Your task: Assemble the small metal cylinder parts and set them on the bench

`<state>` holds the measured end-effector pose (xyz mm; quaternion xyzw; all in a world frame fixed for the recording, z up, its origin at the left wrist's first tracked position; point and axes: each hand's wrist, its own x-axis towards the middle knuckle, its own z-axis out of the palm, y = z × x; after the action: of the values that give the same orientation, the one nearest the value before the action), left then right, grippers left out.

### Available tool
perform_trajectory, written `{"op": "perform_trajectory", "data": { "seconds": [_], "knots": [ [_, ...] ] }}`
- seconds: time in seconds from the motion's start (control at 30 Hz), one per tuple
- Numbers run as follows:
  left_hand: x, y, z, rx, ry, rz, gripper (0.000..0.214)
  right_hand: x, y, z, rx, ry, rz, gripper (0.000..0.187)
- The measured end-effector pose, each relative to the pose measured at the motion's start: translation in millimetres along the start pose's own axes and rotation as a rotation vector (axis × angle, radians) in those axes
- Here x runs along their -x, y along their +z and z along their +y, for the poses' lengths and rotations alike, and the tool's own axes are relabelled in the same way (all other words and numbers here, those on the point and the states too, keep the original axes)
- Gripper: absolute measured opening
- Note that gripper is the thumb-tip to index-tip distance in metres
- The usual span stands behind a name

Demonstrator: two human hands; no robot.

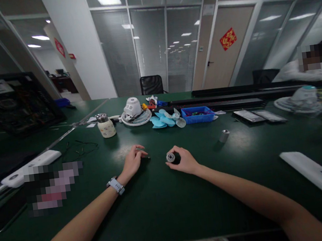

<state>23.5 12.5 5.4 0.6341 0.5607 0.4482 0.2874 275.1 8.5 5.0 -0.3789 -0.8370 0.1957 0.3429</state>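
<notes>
Between the thumb and fingers of my right hand (185,160) is a small round metal part (170,157) with a dark hole in its centre, low over the table or on it. My left hand (133,161), with a watch on the wrist, rests palm down with its fingers loosely spread. A tiny dark piece (149,157) lies at its fingertips; whether they touch it is unclear. To the right on the green table (172,209) stands a silver metal cylinder (224,135).
Across the middle are a cream jar (106,126), a white fan head (133,109), blue fan blades (163,119) and a blue tray (198,115) of small parts. White elongated housings lie left (32,168) and right (317,175). A person (295,70) sits at the far right.
</notes>
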Motion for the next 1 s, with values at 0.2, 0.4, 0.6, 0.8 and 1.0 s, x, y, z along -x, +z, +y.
{"op": "perform_trajectory", "data": {
  "seconds": [0.2, 0.4, 0.6, 0.8, 1.0],
  "knots": [
    [-0.7, -0.4, -4.2, -0.085, 0.029, -0.033, 0.031, -0.1, -1.7, -2.6, 0.012, -0.106, -0.04, 0.032],
    [-0.1, -0.5, -4.4, -0.116, 0.018, -0.022, 0.031, 0.0, -1.6, 0.8, 0.013, -0.146, -0.087, 0.04],
    [0.6, -0.7, -0.2, -0.161, 0.001, -0.015, 0.03, -0.6, 1.5, 2.1, 0.042, -0.113, -0.03, 0.039],
    [0.1, 0.7, -1.3, -0.22, -0.002, -0.022, 0.029, -0.9, 1.2, 0.1, 0.083, -0.081, -0.001, 0.038],
    [0.6, 1.2, -1.0, -0.236, -0.005, -0.034, 0.028, -1.3, -0.2, -1.0, 0.087, -0.083, 0.003, 0.038]
  ]
}}
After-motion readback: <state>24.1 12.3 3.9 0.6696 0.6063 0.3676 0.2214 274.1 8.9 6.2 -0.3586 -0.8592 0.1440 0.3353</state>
